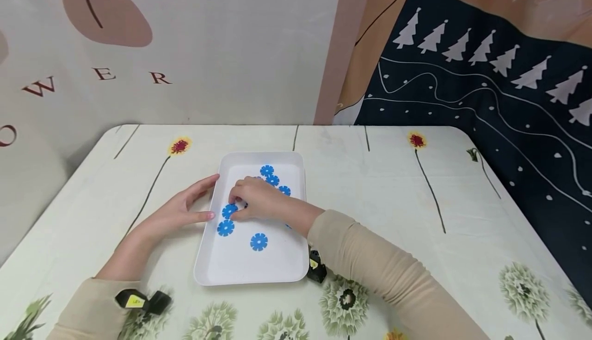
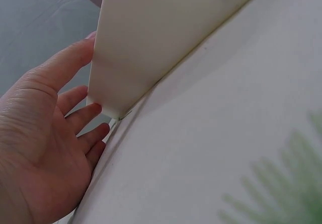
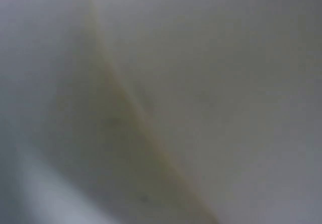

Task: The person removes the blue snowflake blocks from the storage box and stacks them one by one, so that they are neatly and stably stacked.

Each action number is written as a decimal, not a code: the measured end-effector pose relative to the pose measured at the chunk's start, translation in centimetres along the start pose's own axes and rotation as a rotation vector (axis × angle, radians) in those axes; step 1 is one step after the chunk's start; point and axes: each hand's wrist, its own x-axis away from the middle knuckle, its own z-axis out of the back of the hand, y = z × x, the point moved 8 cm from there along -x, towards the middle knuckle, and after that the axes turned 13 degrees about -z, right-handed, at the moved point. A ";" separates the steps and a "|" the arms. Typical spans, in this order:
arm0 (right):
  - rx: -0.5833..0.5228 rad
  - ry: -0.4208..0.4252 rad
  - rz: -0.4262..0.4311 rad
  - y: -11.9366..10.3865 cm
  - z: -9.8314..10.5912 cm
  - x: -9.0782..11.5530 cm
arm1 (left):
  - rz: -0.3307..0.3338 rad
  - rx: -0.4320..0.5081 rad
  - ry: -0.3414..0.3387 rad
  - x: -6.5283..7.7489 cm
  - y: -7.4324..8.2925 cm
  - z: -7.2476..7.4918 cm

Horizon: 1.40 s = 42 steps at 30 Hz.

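Observation:
A white rectangular tray [image 1: 250, 270] lies on the table with several blue notched plastic discs, shaped like snowflakes, inside. My right hand [image 1: 259, 200] reaches over the tray from the right; its thumb and forefinger pinch one blue snowflake disc [image 1: 229, 211] near the left wall. Just below that is another disc [image 1: 225, 228], and a lone disc [image 1: 259, 242] lies nearer the front. My left hand [image 1: 178, 211] rests against the tray's left side, fingers fairly straight. In the left wrist view, the left hand [image 2: 48, 128] touches the tray's outer wall [image 2: 151, 32]. The right wrist view is only a pale blur.
Farther back in the tray are more blue discs [image 1: 266, 170], partly covered by the right hand. A flower-printed cloth [image 1: 370, 175] covers the table. Behind it hang a pale printed backdrop [image 1: 240, 47] and a dark cloth with white trees [image 1: 485, 88].

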 end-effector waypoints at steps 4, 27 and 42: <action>0.024 0.011 0.016 -0.1 0.1 0.1 | -0.003 -0.002 -0.002 -0.1 0.1 0.0; -0.088 0.098 0.045 0.3 3.5 2.3 | 0.008 0.002 0.006 0.0 -0.2 0.1; -0.114 0.231 0.049 1.2 6.5 6.2 | 0.017 0.019 0.014 0.1 0.0 0.0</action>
